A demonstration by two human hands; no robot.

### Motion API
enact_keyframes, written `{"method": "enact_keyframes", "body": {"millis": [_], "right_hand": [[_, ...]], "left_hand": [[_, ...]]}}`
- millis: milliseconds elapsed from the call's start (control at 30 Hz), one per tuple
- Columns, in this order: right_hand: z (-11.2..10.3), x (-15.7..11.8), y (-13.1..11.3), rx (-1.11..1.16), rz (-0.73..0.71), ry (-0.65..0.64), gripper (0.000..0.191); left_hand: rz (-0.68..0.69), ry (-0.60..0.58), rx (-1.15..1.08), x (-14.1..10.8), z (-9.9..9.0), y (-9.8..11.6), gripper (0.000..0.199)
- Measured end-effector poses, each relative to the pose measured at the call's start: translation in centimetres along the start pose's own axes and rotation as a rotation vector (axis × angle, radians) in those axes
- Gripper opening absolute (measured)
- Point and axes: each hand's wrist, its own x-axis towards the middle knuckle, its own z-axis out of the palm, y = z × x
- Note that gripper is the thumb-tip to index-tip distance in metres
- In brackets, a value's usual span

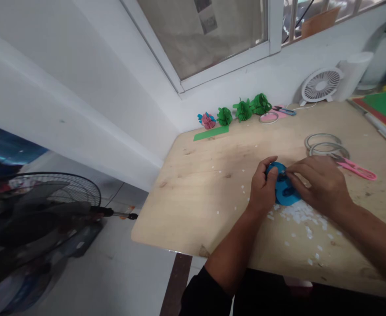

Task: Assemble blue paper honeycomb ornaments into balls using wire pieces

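Near the right front of the wooden table (193,188), a blue paper piece (287,195) with curved dark cut-outs is between my hands. My left hand (262,186) grips its left edge, thumb on top. Fingertips of my right hand (321,182) are pinched at its upper right part; anything small between them is hidden. Many small white paper bits (308,219) lie below and around the blue piece. Just beyond my right hand are pink-handled scissors (357,169) and grey rings (327,145).
Green paper figures (243,109) and a pink and blue one (208,120) stand along the wall, by a green strip (211,133). Blue-handled scissors (285,111), a small white fan (321,85) and coloured sheets (385,109) lie farther right. A floor fan (55,193) stands left.
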Motion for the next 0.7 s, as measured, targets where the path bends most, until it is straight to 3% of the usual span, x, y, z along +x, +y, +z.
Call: {"method": "enact_keyframes", "body": {"millis": [700], "right_hand": [[-0.31,0.10,-0.47,-0.077,0.009,-0.056,0.014]], "left_hand": [[-0.008,-0.006,-0.012,0.10,0.11,-0.47,0.038]]}}
